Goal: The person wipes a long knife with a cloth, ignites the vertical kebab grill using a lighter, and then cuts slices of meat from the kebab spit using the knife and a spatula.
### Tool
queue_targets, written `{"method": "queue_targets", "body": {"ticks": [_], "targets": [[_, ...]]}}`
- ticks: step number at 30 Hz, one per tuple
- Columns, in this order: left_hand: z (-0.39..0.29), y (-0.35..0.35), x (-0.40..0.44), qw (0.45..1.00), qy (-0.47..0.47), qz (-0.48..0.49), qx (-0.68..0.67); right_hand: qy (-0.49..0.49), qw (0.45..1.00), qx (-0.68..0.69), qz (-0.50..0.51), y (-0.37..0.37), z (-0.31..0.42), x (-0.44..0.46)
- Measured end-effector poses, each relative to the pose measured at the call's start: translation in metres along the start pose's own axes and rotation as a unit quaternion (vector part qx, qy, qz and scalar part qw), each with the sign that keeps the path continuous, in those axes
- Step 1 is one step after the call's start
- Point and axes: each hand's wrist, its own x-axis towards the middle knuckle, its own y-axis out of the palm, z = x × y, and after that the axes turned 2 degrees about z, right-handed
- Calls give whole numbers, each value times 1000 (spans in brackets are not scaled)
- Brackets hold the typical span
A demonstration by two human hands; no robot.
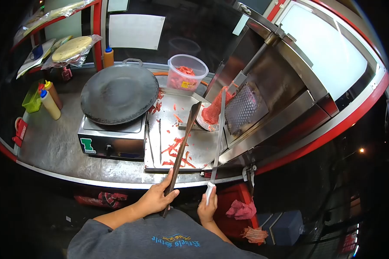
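Observation:
My left hand (157,196) is closed around the lower part of a long dark wooden spatula (182,151), which slants up over the metal tray (203,151). Its flat end reaches the left side of the red meat cone (212,113) on the spit. In my right hand (207,209) is the white handle of a long knife (218,146). The thin blade points up and overlaps the cone's right side; I cannot tell whether it touches. Red meat strips (173,146) lie scattered in the tray.
Right of the cone stands the metal spit grill (247,108). A clear bucket (188,71) of meat sits behind the tray. On the left, a black griddle (119,93) tops a stove (112,138). Sauce bottles (50,103) and wrapped flatbreads (71,48) are further left.

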Motion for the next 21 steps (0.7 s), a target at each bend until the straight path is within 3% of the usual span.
{"method": "queue_targets", "body": {"ticks": [3, 5, 8, 11, 14, 17, 19, 21], "targets": [[-4, 2, 2, 1000, -8, 0, 18, -5, 999, 36, -5, 11, 6, 52], [0, 7, 6, 1000, -5, -6, 27, 44, 998, 44, 32, 12, 16, 86], [0, 8, 12, 999, 15, -14, 24, 13, 1000, -13, 13, 11, 11, 64], [3, 11, 17, 999, 14, -33, 3, 44, 998, -5, 36, -4, 11, 2], [0, 14, 20, 999, 13, -31, 6, 40, 998, -1, 42, -9, 13, 4], [3, 18, 23, 998, 35, -47, 40, 3, 1000, -12, 17, 11, 4, 65], [4, 19, 30, 998, 40, -48, 23, 71, 996, 3, 62, 8, 14, 85], [0, 15, 35, 997, 43, -48, 34, 54, 996, -13, 64, 1, 12, 67]]}}
